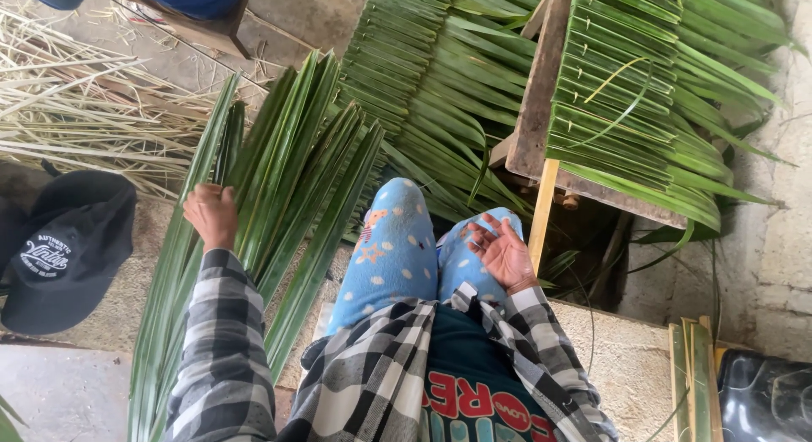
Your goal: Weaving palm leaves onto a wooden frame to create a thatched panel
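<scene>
We look down over our lap, legs in blue patterned trousers (397, 256) and a black-and-white checked shirt (228, 349). Our left hand (211, 215) reaches out to the side and rests on a sheaf of long green palm leaves (288, 180) that fans out over the concrete floor (68, 391) beside us; the fingers curl down into the leaves, so we cannot tell how tightly they grip, though the hand is clearly touching the blades near the middle of the bundle. Our right hand (501, 252) lies palm up on the right knee, fingers loosely spread and holding nothing.

Ahead of the knees sits a wooden frame (541, 95) with a pale stick (541, 226) leaning just beside the right hand. Folded leaves are stitched in neat overlapping rows across the frame (617, 95), and a second woven panel (431, 78) lies to its left, close to the tips of the loose sheaf.

A dark cap (72, 252) rests on the floor left of the sheaf, near a heap of dry pale strips (76, 104). A few cut green strips (694, 374) stand at the lower right.
</scene>
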